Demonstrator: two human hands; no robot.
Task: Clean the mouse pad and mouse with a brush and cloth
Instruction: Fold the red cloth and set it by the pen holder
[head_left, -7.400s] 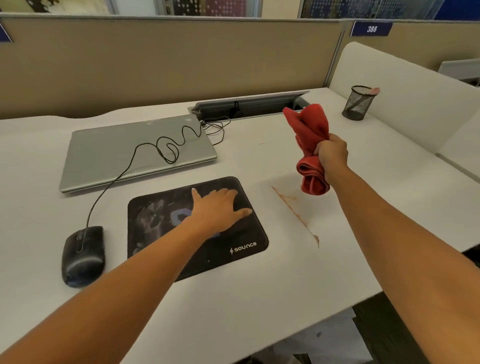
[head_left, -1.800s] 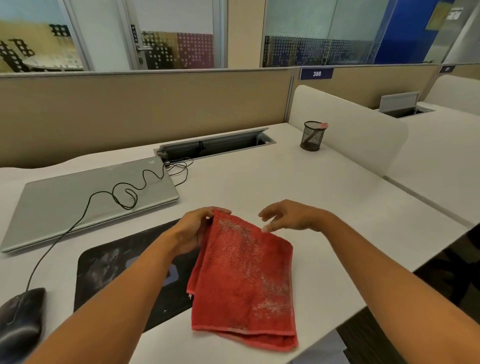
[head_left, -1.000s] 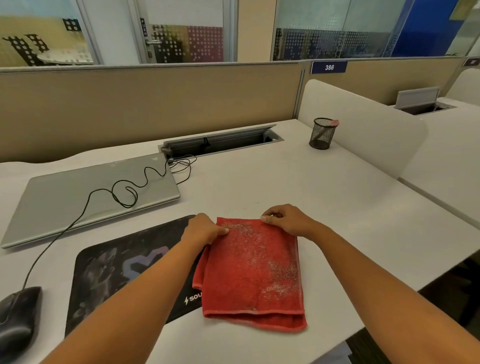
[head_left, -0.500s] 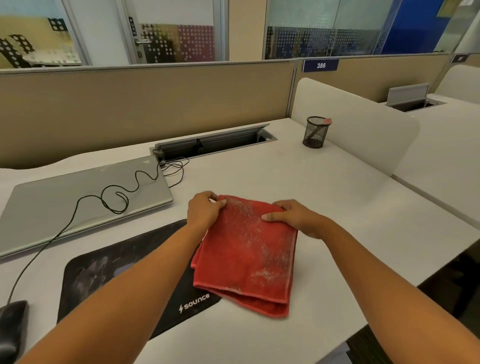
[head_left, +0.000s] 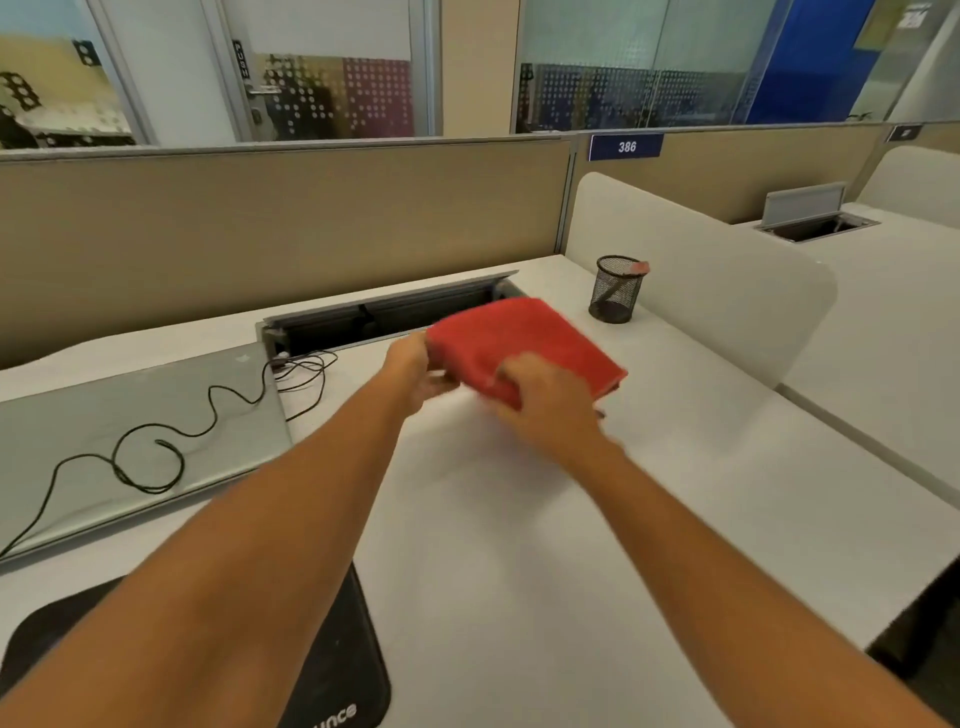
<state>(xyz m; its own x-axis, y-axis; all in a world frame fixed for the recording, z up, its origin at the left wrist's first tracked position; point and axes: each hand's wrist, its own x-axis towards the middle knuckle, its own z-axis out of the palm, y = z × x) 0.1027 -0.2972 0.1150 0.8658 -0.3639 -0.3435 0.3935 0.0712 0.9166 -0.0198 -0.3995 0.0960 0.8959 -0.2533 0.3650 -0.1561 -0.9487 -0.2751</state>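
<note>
A folded red cloth (head_left: 519, 338) is held over the far middle of the white desk, lifted and blurred by motion. My left hand (head_left: 415, 374) grips its left edge and my right hand (head_left: 545, 400) grips its near edge. The black mouse pad (head_left: 332, 660) lies at the near left, mostly hidden under my left forearm. The mouse is out of view; only its black cable (head_left: 156, 447) shows, looping over the laptop. No brush is clearly visible.
A shut silver laptop (head_left: 130, 441) lies at the left. An open cable tray (head_left: 384, 317) runs along the back of the desk. A black mesh pen cup (head_left: 615, 288) stands at the back right beside a white divider (head_left: 727, 291).
Both hands have lifted the folded cloth off the desk beside the mouse pad and carried it away from me toward the cable tray. The view has tilted up and the mouse has left it.
</note>
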